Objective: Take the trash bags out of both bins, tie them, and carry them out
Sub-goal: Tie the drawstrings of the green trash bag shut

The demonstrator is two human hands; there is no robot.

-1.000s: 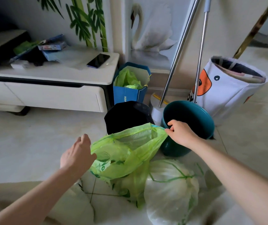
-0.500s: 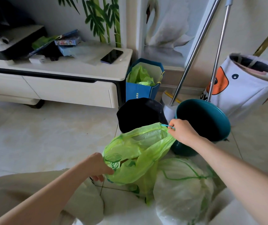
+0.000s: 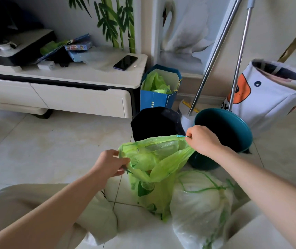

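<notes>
A bright green trash bag (image 3: pixel 154 164) hangs stretched between my hands just above the tiled floor. My left hand (image 3: pixel 107 165) pinches its left rim. My right hand (image 3: pixel 203 139) grips the right rim and a blue drawstring end. To the right of it on the floor lies a whitish trash bag (image 3: pixel 199 203), closed with a green drawstring. Behind the green bag stand a black bin (image 3: pixel 157 123) and a teal bin (image 3: pixel 233 128); the teal one tilts toward me and looks empty inside.
A white TV cabinet (image 3: pixel 82 97) with a phone (image 3: pixel 125 62) and clutter fills the left. A blue paper bag (image 3: pixel 159 90) with green plastic stands by the wall. Two metal poles (image 3: pixel 213 58) lean over the bins. A duck-print fabric basket (image 3: pixel 269 94) sits at the right.
My left hand went from open beside the green bag to gripping its left rim. My right hand kept its hold on the right rim, and the bag mouth is pulled wider.
</notes>
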